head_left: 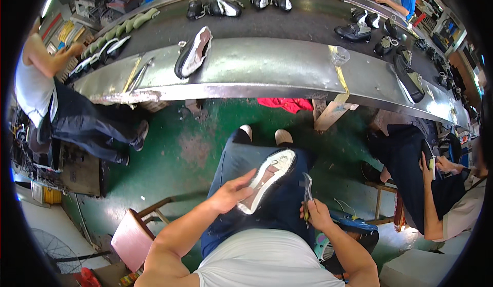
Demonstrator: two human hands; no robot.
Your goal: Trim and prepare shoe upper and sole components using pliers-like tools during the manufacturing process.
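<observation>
A shoe point(268, 178) lies sole up across my lap, its toe pointing away to the right. Its underside shows a brown insole board inside a pale folded-over margin, with dark upper along the right edge. My left hand point(232, 193) holds the shoe by its left side near the heel, thumb over the underside; the other fingertips are partly hidden. In my right hand point(317, 213), just right of the shoe, is a pair of metal pincers point(308, 187). Their curved head points away from me, apart from the shoe.
Ahead runs a metal-edged bench point(267, 61) with a dark belt point(303, 27) carrying several shoes. An unsoled shoe point(195, 53) and a clear cup point(340, 56) stand on its edge. People work at left, right and far right. A stool point(134, 238) stands at my left.
</observation>
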